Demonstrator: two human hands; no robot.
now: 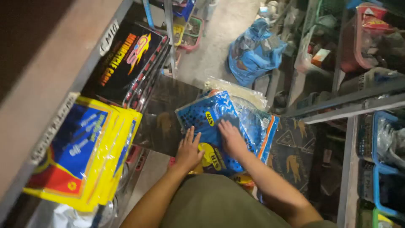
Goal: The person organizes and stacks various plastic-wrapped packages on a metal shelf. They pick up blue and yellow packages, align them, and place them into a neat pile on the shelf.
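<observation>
Both my hands rest on a stack of flat blue plastic packages (219,114) with yellow round labels, lying low in front of me. My left hand (188,150) lies flat on the lower left part of the top package, fingers spread. My right hand (230,137) presses on the package's middle, fingers together and pointing away. More clear and blue packages (257,122) sit underneath, fanned out to the right. A dark flat sheet (162,114) lies under the stack on the left.
A grey shelf on the left holds yellow-and-blue flat packages (84,152) and black packages with flame print (126,59). A blue plastic bag (253,52) sits on the concrete floor ahead. Metal racks (350,103) with baskets and a blue crate (386,169) stand right.
</observation>
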